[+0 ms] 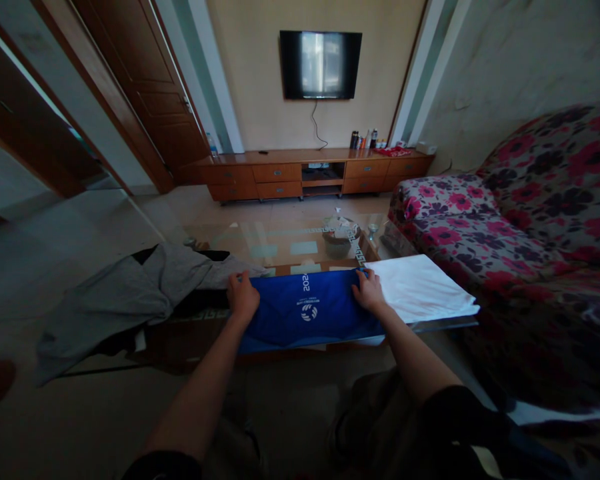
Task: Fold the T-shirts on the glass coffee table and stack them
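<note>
A blue shirt [280, 310] with a white printed logo and lettering lies folded into a wide band on the glass coffee table [215, 328]. My left hand [243, 297] pinches its far left corner, fingers closed on the cloth. At the far right corner, my right hand [369, 291] likewise grips the fabric between thumb and fingers. Right beside that hand is a folded white shirt [423, 288], laid flat. To the left, a grey garment [125, 287] with black parts sits loosely crumpled and hangs over the table's front edge.
A floral-covered sofa [530, 213] stands close on the right. Under the glass, a basket [337, 248] with crumpled contents is visible. Against the far wall stands a low wooden TV cabinet [280, 175] with several bottles, below a wall-mounted television [321, 65].
</note>
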Demonstrator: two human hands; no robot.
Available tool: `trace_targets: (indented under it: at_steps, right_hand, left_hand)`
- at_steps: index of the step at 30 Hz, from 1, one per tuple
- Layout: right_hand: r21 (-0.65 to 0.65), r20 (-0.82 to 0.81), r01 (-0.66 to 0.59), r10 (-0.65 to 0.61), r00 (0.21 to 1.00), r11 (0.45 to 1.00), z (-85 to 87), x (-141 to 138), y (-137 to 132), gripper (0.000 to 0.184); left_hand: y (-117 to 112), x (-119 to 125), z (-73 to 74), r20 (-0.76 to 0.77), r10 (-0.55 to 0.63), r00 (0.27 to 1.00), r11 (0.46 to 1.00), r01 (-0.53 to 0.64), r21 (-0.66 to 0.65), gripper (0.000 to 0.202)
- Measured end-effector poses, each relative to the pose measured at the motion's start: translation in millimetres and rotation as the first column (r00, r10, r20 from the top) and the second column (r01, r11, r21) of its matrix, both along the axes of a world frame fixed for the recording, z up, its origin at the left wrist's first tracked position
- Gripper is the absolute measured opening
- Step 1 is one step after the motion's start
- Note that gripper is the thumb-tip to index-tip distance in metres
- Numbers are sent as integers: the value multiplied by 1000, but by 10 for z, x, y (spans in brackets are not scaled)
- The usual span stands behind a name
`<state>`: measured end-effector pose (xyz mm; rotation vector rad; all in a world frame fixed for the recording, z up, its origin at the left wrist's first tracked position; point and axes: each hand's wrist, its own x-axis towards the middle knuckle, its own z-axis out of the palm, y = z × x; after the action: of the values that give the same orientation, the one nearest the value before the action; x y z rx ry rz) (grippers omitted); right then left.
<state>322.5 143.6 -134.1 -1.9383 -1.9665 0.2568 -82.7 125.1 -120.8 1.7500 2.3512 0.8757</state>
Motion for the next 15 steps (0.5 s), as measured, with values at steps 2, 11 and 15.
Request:
trace_targets:
  at_steps: [2,11,15]
  right_hand:
    - [48,62,-63,60,996,997,65,-143,-96,60]
    - [-317,134,-202,254,958,927,123,-318,-243,86]
    - [-282,144,-146,192,971,948,192,-453,-156,91]
  left_hand:
    - [-109,230,3,-136,-169,976,985,172,14,51]
    - [-401,513,-282,-312,-416,854,902,344,-262,64]
    - [-318,556,-167,-334,-369,867,926,311,-216,62]
